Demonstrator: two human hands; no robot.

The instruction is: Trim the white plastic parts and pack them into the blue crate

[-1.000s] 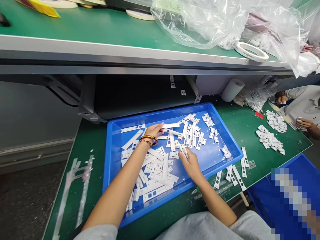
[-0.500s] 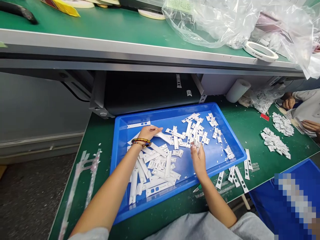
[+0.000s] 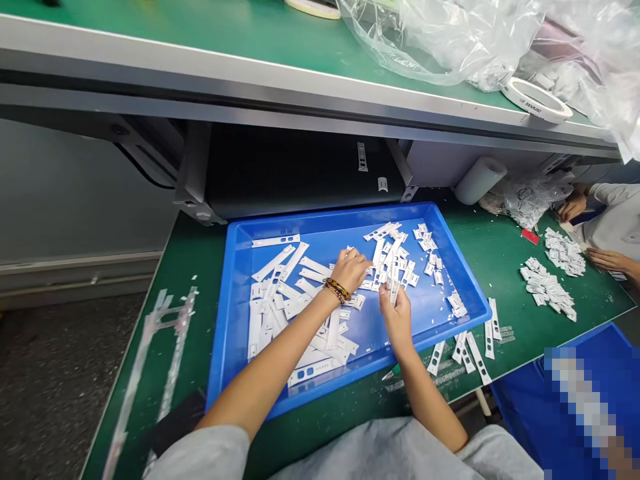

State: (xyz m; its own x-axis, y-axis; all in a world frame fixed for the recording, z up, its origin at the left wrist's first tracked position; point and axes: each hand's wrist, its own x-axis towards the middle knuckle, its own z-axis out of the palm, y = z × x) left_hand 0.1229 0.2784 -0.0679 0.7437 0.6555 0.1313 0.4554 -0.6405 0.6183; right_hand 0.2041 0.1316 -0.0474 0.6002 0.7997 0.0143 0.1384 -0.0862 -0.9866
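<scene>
A shallow blue tray [image 3: 475, 300] holds loose white plastic pieces. My right hand [image 3: 397, 320] is closed around a small bundle of white slotted strips [image 3: 394, 275], held upright over the tray's right half. To its left is my left hand [image 3: 351, 269], wearing beaded bracelets, with fingers bent and drawn together above the pieces. Whatever its fingertips grip is hidden. Beneath and left of that arm lies a heap of long white strips [image 3: 280, 303]. Smaller white clips [image 3: 430, 245] are scattered on the tray's right side.
A black conveyor belt [image 3: 300, 173] with two white pieces lies behind the tray. Above runs a green shelf [image 3: 225, 53] carrying plastic bags [image 3: 450, 40] and a tape roll [image 3: 536, 100]. White piles [image 3: 547, 287] lie right, near another person's hands [image 3: 607, 260]. A green-handled knife [image 3: 393, 372] lies in front.
My left hand has moved right, from the long strips toward the pieces beside my right hand. My right hand stays nearly in place with its bundle. The view has shifted slightly.
</scene>
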